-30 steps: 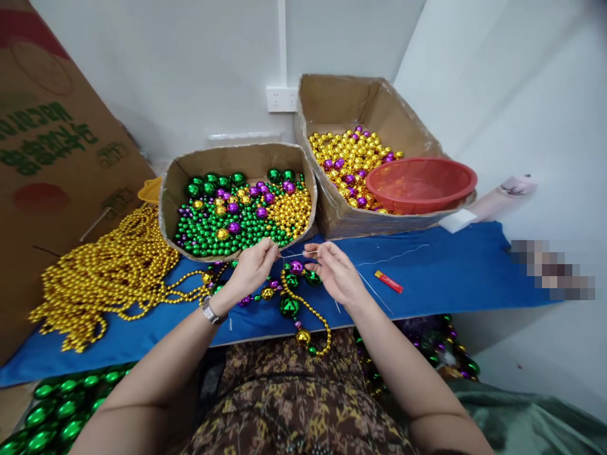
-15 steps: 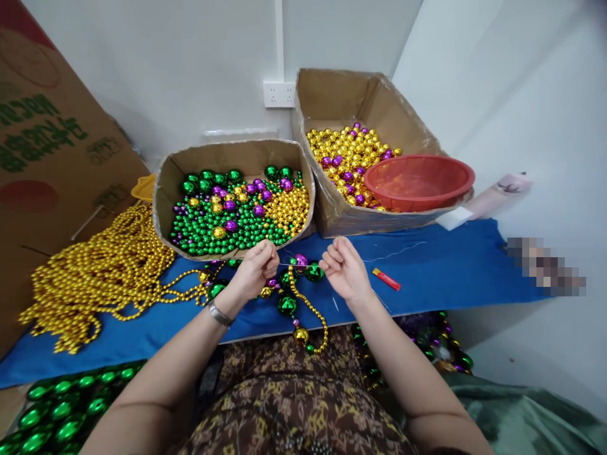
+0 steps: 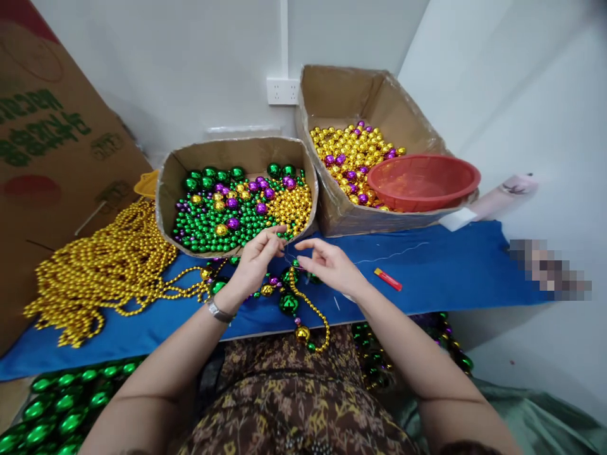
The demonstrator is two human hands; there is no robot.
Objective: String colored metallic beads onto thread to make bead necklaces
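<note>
My left hand (image 3: 258, 258), a watch on its wrist, pinches a thin clear thread (image 3: 287, 254) by the front edge of the bead box (image 3: 165, 243). To its right is my right hand (image 3: 329, 265), thumb and fingers apart, its fingertips close to the thread. Below and between the hands lies a bead garland (image 3: 288, 303) of large green, gold and purple balls. From it a string of small gold beads (image 3: 326, 322) loops over the table's front edge. Whether the right fingers touch the thread is hard to see.
A heap of gold bead strings (image 3: 109, 265) lies at the left on the blue cloth (image 3: 455, 272). A second box (image 3: 379, 221) holds gold and purple balls and a red basin (image 3: 427, 183). A red lighter-like stick (image 3: 387, 279) lies right of my hands.
My hands were closed fists pulling the thread taut between them. Now they are closer together, the right fingers have opened, and the thread hangs slack in a loop.
</note>
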